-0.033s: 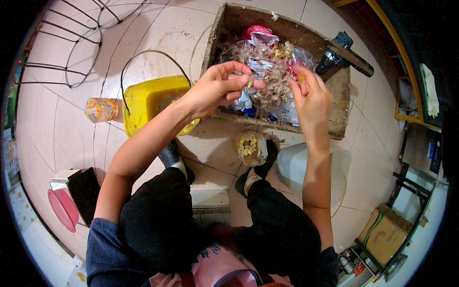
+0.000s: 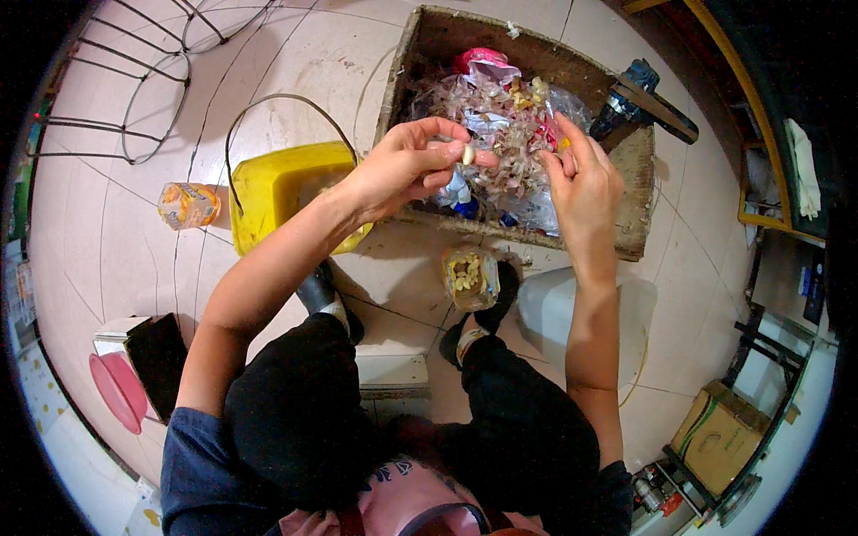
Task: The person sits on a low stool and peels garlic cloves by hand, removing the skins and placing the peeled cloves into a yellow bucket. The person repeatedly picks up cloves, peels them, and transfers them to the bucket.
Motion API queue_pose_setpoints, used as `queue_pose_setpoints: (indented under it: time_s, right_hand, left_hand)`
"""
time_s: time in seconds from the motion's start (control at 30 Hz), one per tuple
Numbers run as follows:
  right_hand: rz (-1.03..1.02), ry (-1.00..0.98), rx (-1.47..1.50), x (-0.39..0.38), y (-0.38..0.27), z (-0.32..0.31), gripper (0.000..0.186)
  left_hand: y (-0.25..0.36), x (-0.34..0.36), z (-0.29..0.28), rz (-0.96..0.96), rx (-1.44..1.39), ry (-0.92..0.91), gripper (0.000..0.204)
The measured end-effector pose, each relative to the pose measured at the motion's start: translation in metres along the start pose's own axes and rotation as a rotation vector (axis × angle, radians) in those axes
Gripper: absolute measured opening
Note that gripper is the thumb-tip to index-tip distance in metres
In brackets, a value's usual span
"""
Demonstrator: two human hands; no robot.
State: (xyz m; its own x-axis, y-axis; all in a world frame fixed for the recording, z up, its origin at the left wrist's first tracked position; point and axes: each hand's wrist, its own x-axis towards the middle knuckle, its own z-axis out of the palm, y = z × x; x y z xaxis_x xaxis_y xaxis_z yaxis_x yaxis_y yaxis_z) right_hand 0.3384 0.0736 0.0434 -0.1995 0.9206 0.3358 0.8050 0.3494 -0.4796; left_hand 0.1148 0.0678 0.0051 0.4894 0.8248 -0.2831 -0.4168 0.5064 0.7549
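Observation:
A pale garlic clove (image 2: pixel 468 154) is pinched between the thumb and fingers of my left hand (image 2: pixel 407 165), over the near left part of a worn wooden box (image 2: pixel 635 219). Across from it, my right hand (image 2: pixel 585 179) hovers above the box, its index finger stretched out and apart from the thumb, the other fingers curled. Nothing shows between them. Papery garlic skins (image 2: pixel 509 161) and crumpled plastic wrappers fill the box. Just below it, by my right foot, stands a clear plastic tub (image 2: pixel 470 279) holding several pale cloves.
A yellow bucket (image 2: pixel 259 192) with a wire handle stands left of the box, beside an orange-patterned jar (image 2: pixel 189 205). A dark strapped tool (image 2: pixel 639 98) lies across the box's right edge. A translucent white container (image 2: pixel 545 313) sits under my right forearm. A wire rack (image 2: pixel 134 125) is far left.
The clove in my left hand has turned slightly and shows more of its white side. My right index finger has straightened away from the thumb.

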Motion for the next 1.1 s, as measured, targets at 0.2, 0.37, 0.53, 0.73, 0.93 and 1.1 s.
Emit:
queue_pose_setpoints:
  time_s: [0.2,0.37,0.53,0.73,0.93,1.1]
  right_hand:
    - [-0.005,-0.144,0.309,-0.005,-0.032,0.000,0.021]
    - [-0.330,-0.016,0.042,-0.010,-0.028,0.014,0.020]
    - [-0.483,0.068,-0.064,-0.011,-0.028,0.020,0.019]
    - [-0.264,-0.048,0.191,-0.017,-0.031,0.016,0.019]
    - [0.453,-0.389,1.608,-0.008,-0.021,0.008,0.023]
    - [0.355,-0.537,1.843,-0.013,-0.015,0.027,0.015]
  left_hand:
    - [-0.004,-0.001,0.009,-0.042,-0.022,0.052,0.011]
    - [-0.002,-0.002,0.017,-0.084,-0.077,0.168,0.007]
    - [-0.004,-0.001,0.007,-0.129,-0.123,0.169,0.008]
    - [0.000,-0.001,0.009,-0.179,-0.156,0.190,0.009]
    - [-0.001,0.005,0.005,-0.162,-0.677,0.059,0.032]
    - [-0.004,0.005,0.005,-0.103,-0.954,-0.124,0.053]
